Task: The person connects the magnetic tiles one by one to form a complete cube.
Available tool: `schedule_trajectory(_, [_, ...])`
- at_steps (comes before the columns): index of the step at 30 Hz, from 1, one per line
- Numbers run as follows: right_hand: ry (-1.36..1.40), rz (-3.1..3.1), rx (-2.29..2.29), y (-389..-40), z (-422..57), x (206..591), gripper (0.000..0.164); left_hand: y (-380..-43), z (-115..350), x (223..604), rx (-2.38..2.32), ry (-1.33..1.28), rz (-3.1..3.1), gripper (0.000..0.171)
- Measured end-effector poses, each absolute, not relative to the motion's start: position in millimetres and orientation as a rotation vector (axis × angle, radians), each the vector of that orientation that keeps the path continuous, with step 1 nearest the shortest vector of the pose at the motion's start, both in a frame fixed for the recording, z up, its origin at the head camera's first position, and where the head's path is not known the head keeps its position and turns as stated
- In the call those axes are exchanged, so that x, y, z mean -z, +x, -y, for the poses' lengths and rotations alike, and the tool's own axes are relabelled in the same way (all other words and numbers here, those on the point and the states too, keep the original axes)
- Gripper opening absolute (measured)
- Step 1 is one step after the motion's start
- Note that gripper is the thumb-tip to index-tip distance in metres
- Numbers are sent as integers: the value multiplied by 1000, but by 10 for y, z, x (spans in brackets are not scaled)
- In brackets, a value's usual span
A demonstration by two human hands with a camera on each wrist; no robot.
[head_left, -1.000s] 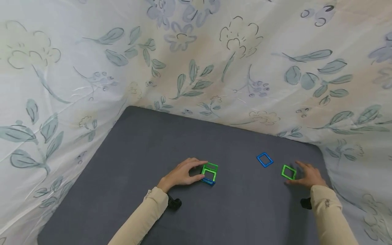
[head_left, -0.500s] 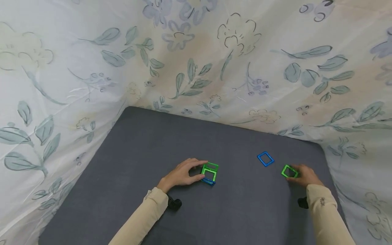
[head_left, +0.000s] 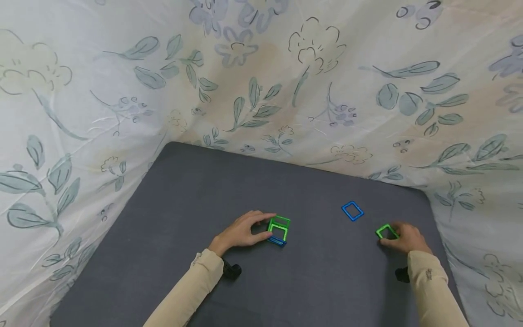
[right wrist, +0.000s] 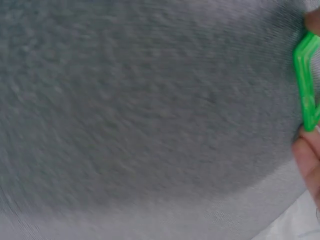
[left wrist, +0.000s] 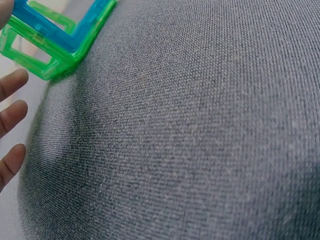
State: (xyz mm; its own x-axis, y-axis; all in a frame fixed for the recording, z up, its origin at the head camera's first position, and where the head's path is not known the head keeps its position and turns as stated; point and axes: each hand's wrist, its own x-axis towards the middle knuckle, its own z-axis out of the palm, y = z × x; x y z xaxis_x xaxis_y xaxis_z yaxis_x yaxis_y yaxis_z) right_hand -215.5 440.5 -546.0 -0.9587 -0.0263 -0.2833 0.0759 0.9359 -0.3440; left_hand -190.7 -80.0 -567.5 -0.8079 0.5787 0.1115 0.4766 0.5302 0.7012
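Note:
My left hand (head_left: 241, 231) holds a small build of see-through magnetic tiles (head_left: 285, 234) by its left side, index finger at the far corner and thumb at the near one. Green square frames make up most of it, with a blue tile (head_left: 277, 241) on the near side. In the left wrist view, the blue tile (left wrist: 56, 36) stands against green ones, and the other fingers (left wrist: 12, 117) are spread off it. At the right, my right hand (head_left: 408, 238) pinches a green square tile (head_left: 382, 228) between thumb and fingers. Only an edge of that tile (right wrist: 304, 75) enters the right wrist view.
A loose blue square tile (head_left: 348, 214) lies on the dark grey cloth surface (head_left: 318, 272), left of and beyond my right hand. Floral fabric (head_left: 261, 91) hangs along the back and both sides. A small black device sits under each wrist.
My right hand has closed from around the green tile to gripping it, and the tile has turned and tilted slightly. The left hand and its build stay in place.

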Motion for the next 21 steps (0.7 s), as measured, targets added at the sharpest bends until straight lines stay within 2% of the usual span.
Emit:
schedule_trajectory(10, [-45, -3072, 745, -1977, -4232, 5432, 74, -1894, 800, 5624, -1156, 917, -2611, 57])
schedule_trajectory(21, [-151, -3087, 1112, -1867, -3730, 5226, 73, -1879, 782, 5615, -1143, 930, -2620, 57])
